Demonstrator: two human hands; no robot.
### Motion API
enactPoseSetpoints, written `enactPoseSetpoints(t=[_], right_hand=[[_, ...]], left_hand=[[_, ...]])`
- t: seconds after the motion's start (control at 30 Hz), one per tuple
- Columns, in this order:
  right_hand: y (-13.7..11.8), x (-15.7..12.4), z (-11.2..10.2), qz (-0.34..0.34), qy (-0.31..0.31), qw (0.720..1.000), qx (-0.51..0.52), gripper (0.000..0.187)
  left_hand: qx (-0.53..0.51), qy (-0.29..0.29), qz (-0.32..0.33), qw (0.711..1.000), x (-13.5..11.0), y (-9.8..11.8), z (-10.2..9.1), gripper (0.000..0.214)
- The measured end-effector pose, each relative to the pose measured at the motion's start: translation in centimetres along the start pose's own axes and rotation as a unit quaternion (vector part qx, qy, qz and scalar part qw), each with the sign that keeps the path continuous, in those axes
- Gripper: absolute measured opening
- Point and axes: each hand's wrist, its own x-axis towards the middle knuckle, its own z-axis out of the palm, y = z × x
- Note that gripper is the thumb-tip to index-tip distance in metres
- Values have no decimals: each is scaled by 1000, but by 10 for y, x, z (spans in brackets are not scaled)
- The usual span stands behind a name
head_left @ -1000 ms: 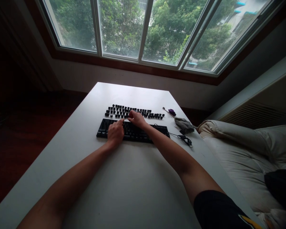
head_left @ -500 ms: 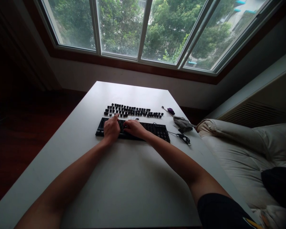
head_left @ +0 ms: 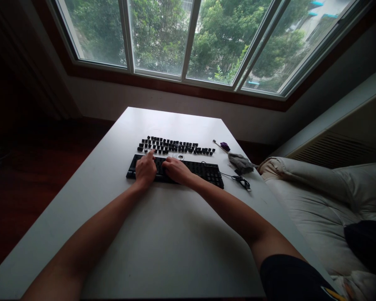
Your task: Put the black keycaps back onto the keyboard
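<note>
A black keyboard (head_left: 207,169) lies across the white table (head_left: 163,242). Behind it, several loose black keycaps (head_left: 175,147) are laid out in rows. My left hand (head_left: 145,169) rests on the keyboard's left part, its index finger stretched toward the keycap rows and the other fingers lying loosely on the keys. My right hand (head_left: 174,169) sits on the keyboard's middle with its fingers curled down and pinched together. What they hold is hidden. A small pale ring-shaped object (head_left: 178,156) lies between the keyboard and the keycaps.
A purple-headed tool (head_left: 224,146), a grey cloth (head_left: 240,162) and the keyboard's coiled cable (head_left: 242,181) lie near the table's right edge. A pale cushioned seat (head_left: 319,196) adjoins that side. A wide window (head_left: 188,37) is behind, with dark floor on the left.
My right hand has drawn back from the keycap rows to the middle of the keyboard. My left hand has shifted slightly left and stretched out its index finger.
</note>
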Motion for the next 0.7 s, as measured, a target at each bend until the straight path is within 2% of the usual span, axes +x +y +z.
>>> enactPoseSetpoints(t=[0.2, 0.4, 0.53, 0.7], right_hand=[[2, 1, 4, -26, 12, 1000, -2, 23], [4, -1, 4, -31, 34, 998, 39, 31], [7, -1, 2, 5, 34, 997, 68, 22], [17, 2, 0, 59, 41, 991, 113, 19]], left_hand=[[-1, 7, 3, 1000, -1, 0, 0, 53], [4, -6, -5, 1000, -1, 1, -1, 52], [5, -9, -2, 1000, 0, 2, -2, 51], [4, -9, 1, 1000, 0, 2, -2, 53]])
